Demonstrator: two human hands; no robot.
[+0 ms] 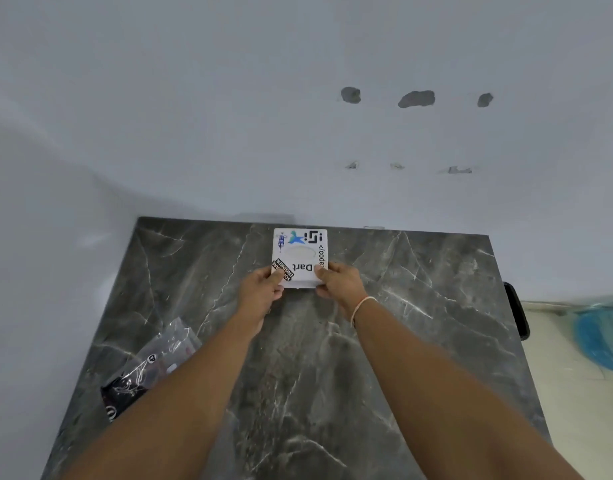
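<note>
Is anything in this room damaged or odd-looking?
The wall above the table has three rough grey gouges where plaster is missing, with three smaller chips beneath them. A crumpled plastic bag lies at the table's left edge. The sticker sheet held by the left hand and right hand looks intact.

Soft even daylight, faint shadows, mild overall blur, wide-angle bending at edges
</note>
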